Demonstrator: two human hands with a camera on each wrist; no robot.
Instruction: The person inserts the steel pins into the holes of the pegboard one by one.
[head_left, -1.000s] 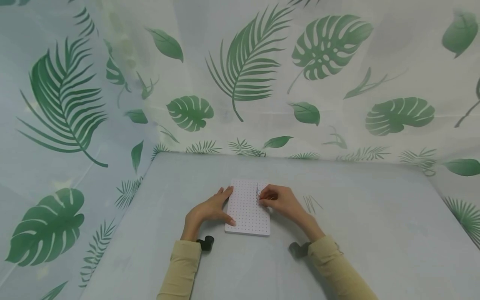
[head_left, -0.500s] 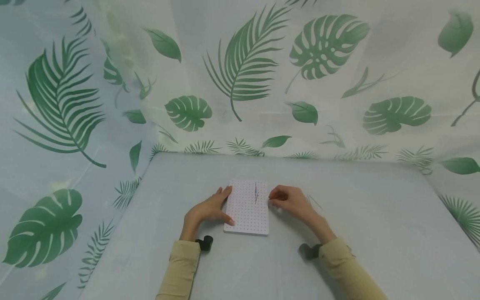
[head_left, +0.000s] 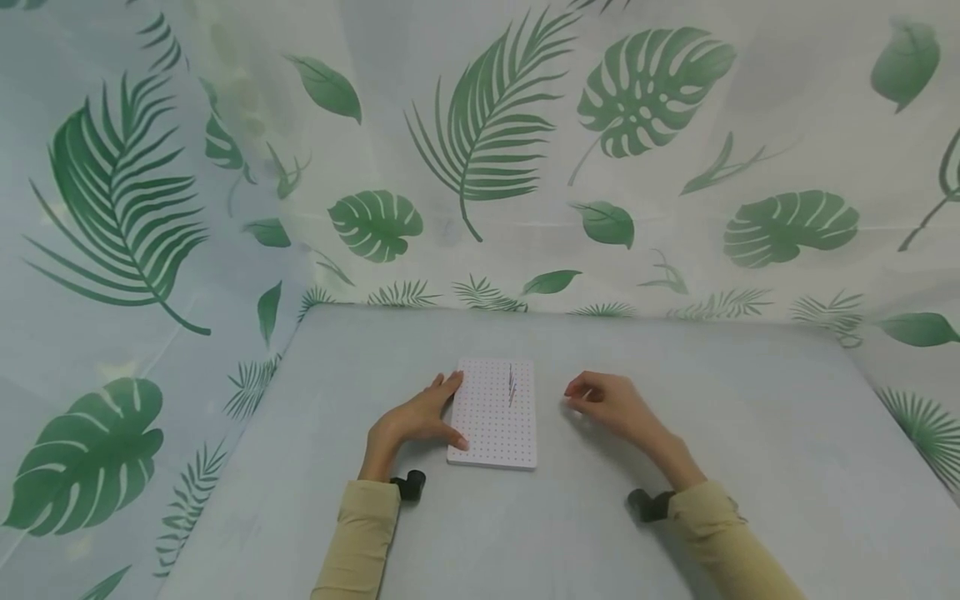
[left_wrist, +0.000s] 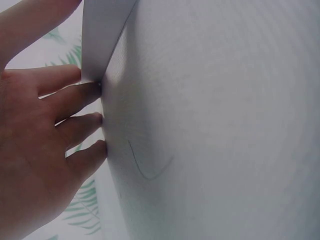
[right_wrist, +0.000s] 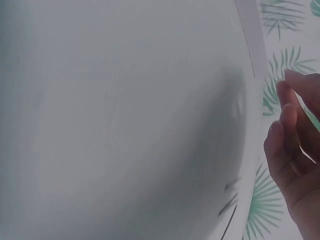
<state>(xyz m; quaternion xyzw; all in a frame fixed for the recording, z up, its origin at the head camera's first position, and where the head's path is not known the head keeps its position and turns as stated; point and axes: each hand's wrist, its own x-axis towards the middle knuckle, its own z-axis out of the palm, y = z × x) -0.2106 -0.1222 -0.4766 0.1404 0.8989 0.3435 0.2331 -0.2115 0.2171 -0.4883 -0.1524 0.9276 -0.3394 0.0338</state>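
A white pegboard (head_left: 491,433) with rows of small holes lies on the table. Several thin dark pins (head_left: 512,387) stand in a line near its far right side. My left hand (head_left: 420,417) spreads along the board's left edge, thumb by the near corner and fingers by the far one. The left wrist view shows the straight fingers (left_wrist: 77,97) against the board's side (left_wrist: 102,37). To the right of the board, apart from it, my right hand (head_left: 611,404) hovers with fingers loosely bent and nothing visible between them. Loose thin pins (right_wrist: 228,205) lie below it, hidden by the hand in the head view.
The pale grey table (head_left: 300,533) reaches back to a white curtain (head_left: 510,258) printed with green leaves. A thin curved dark strand (left_wrist: 149,178) lies on the table in the left wrist view. Black wrist cameras (head_left: 412,485) sit by both cuffs.
My right hand has left the pins on the board and moved right, over the loose pins on the table. My left hand and the board stay in place.
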